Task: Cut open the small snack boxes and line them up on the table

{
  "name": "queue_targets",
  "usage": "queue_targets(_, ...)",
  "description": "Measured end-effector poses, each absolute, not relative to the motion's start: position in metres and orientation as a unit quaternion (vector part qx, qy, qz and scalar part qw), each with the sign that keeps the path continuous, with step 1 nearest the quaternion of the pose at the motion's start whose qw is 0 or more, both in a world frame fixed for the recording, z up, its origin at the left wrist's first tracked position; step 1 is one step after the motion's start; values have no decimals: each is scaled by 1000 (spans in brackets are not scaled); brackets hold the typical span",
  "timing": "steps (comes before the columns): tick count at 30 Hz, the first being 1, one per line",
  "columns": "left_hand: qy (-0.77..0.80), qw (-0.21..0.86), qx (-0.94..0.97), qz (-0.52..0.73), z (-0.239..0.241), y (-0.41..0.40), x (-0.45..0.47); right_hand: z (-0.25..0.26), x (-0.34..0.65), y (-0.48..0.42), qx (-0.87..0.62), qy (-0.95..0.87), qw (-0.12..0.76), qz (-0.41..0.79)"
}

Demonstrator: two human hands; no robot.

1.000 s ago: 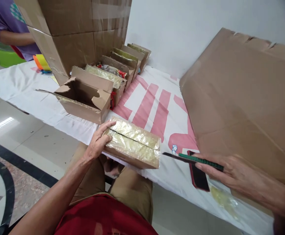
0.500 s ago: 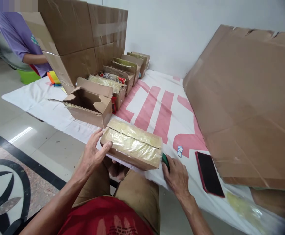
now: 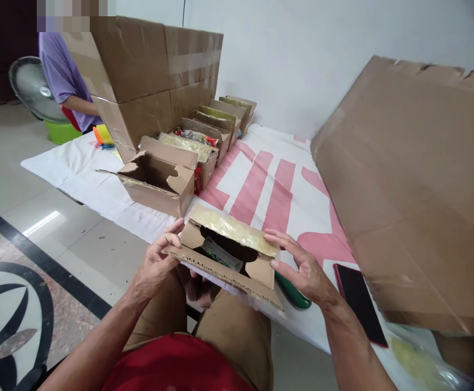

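A small cardboard box (image 3: 220, 282) lies at the table's front edge with its top flaps parted. Clear tape covers its far flap (image 3: 231, 228). Inside shows a printed dark and green item (image 3: 220, 252), partly hidden. My left hand (image 3: 159, 266) grips the box's left end, thumb by the near flap. At the right end, my right hand (image 3: 299, 263) holds the corner between fingers on the far flap and the thumb. Beneath that hand a green tool handle (image 3: 296, 293) lies on the cloth; its other end is hidden.
An open cardboard box (image 3: 155, 182) stands at left, with several more in a row behind it. Large cartons (image 3: 139, 70) rise beyond. A big cardboard sheet (image 3: 416, 190) leans at right, beside a phone (image 3: 361, 304). A person in a purple shirt (image 3: 63, 70) is at far left.
The taped top of the box has come open, showing its inside. My right hand has let go of the green-handled tool and moved onto the box. The view has shifted slightly.
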State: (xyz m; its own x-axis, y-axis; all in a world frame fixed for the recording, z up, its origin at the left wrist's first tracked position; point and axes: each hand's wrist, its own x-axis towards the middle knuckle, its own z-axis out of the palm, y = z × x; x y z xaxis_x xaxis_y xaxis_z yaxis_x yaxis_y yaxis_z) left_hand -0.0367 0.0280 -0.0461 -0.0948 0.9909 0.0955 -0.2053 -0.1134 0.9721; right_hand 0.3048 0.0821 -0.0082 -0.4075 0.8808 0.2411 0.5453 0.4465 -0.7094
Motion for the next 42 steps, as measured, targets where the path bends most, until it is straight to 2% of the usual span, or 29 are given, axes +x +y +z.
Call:
queue_targets(9, 444, 499, 473, 574, -54, 25, -39, -8, 278, 113, -610, -618, 395, 300)
queue_targets(14, 455, 484, 490, 564, -61, 25, -44, -29, 273, 139, -594, -550, 414, 416)
queue_targets(17, 447, 494, 487, 564, -65, 23, -49, -45, 277, 130, -574, -510, 481, 423)
queue_targets(21, 434, 521, 451, 580, -61, 22, -51, -57, 288, 96, -590, -451, 574, 345)
queue_targets(26, 397, 568, 383, 611, -46, 25, -48, -46, 290, 44, -609, -481, 602, 187)
queue_targets(29, 395, 554, 381, 626, -40, 27, -44, -31, 280, 26, -570, -584, 566, 119)
queue_targets(34, 439, 527, 359, 632, -35, 29, -38, -1, 264, 39, -432, -796, 412, 100)
queue_targets(42, 473, 543, 341, 604, -27, 26, -43, 18, 246, 68, -360, -910, 195, 60)
